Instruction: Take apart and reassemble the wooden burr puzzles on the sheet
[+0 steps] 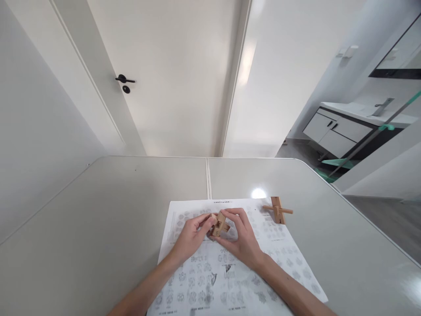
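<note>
A small wooden puzzle (219, 224) is being held between both hands just above a printed sheet (263, 245) that is lying on the grey table (98, 219). The left hand (190, 237) is being closed on the puzzle's left side with thumb and fingertips, while the right hand (241, 237) is being wrapped around its right side. A second wooden cross piece (278, 210) is lying at the sheet's upper right corner, apart from the hands.
</note>
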A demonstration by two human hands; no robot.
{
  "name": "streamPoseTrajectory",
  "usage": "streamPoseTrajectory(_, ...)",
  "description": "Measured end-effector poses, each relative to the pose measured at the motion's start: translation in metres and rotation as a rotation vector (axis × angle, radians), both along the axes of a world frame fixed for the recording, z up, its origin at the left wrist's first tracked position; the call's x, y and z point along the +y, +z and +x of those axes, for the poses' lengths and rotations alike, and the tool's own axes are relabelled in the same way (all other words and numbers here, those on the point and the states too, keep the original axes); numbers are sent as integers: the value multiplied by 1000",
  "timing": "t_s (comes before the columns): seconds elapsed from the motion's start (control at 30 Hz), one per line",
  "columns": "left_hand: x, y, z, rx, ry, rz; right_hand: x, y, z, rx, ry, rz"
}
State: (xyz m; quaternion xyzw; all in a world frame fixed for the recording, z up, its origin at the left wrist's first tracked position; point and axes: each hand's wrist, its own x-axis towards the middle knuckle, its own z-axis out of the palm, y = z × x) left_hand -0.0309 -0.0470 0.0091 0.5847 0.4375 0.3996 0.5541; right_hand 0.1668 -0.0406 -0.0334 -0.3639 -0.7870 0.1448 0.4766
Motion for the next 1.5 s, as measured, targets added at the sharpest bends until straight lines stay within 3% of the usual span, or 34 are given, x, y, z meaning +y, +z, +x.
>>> streamPoseTrajectory(0.2,-3,5,2,-16,-1,13,-2,1,-4,18,-29,34)
streamPoseTrajectory(0.4,-6,-2,9,-55,24,24,-3,4,-7,76,8,-25)
streamPoseTrajectory(0.77,-5,-2,7,49,23,84,-3,5,-6,96,82,-90)
streamPoseTrajectory(1.2,-5,-5,8,110,50,31,-3,-1,-6,65,75,-131)
streamPoseTrajectory(1.37,-5,-6,7,83,33,81,-1,4,-6,52,56,-156)
streamPoseTrajectory(1.5,-3,-6,6,-18,79,22,1,7,-7,59,24,-217)
